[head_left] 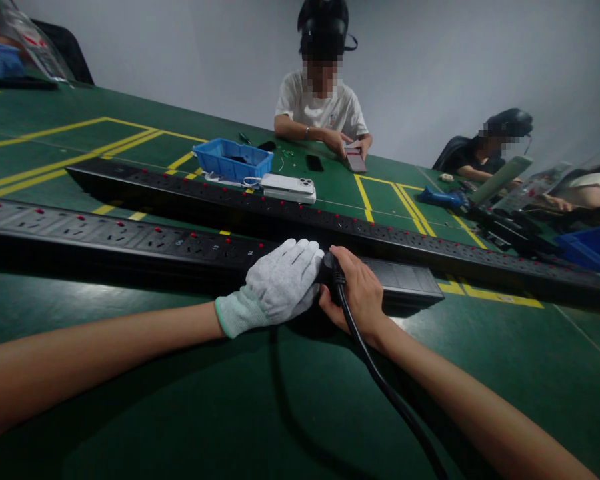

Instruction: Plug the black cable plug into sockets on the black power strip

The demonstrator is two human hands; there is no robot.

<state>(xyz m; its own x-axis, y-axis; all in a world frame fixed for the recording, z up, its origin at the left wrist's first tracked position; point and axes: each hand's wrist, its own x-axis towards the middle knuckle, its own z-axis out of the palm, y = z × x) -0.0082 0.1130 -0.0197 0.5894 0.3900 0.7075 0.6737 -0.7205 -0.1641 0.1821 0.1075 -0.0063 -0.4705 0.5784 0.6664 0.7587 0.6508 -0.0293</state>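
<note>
My left hand wears a pale grey knit glove with a green cuff. Its fingers are together and bent over the near black power strip, holding it right beside the plug. My bare right hand grips the black plug against the strip's top, close to its right end; the prongs are hidden. From the plug a thick black cable runs down toward the bottom edge. Rows of sockets with red marks line the strip.
Behind lies a second long power strip. Beyond it are a blue bin, a white box and a phone on the green table. A co-worker sits opposite; others sit at right near a blue tray.
</note>
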